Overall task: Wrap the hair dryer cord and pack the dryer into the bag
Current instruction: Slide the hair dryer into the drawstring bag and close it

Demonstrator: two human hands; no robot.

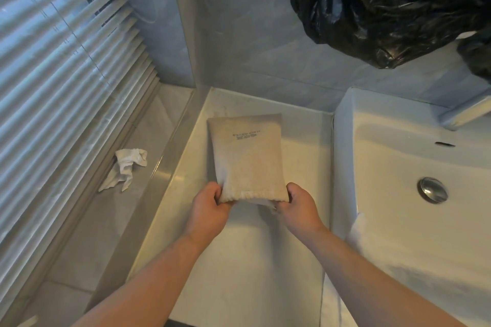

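1. Hands are both on the bag (245, 156), dead centre of my feed: a beige cloth pouch, its gathered mouth end turned towards me.
2. The left hand (210, 207) grips the left corner of that mouth, fingers curled round the cloth.
3. The right hand (299, 206) mirrors it at the right corner, fingers curled tight on the gathered edge.
4. The bag runs lengthways over the pale bench (305, 146), with its far end pointing at the tiled wall (252, 48). I cannot tell whether the near end is lifted clear.
5. Small dark print sits near the far end, upside down from where I watch and too small to read.
6. The bag looks plump, but the cloth hides what is inside, so I cannot see the dryer or its cord.
7. To the right, a white sink (398, 220) butts against the bench edge, with a chrome drain plug (432, 190) in the basin.
8. Top right, a crumpled black plastic sack (385, 8) hangs in front of the wall, well above the sink.
9. A slatted blind (66, 61) fills the left side.
10. Below the blind, a crumpled white cloth (127, 167) lies on the grey tiled surface (87, 233) beside the bench, well apart from the bag.
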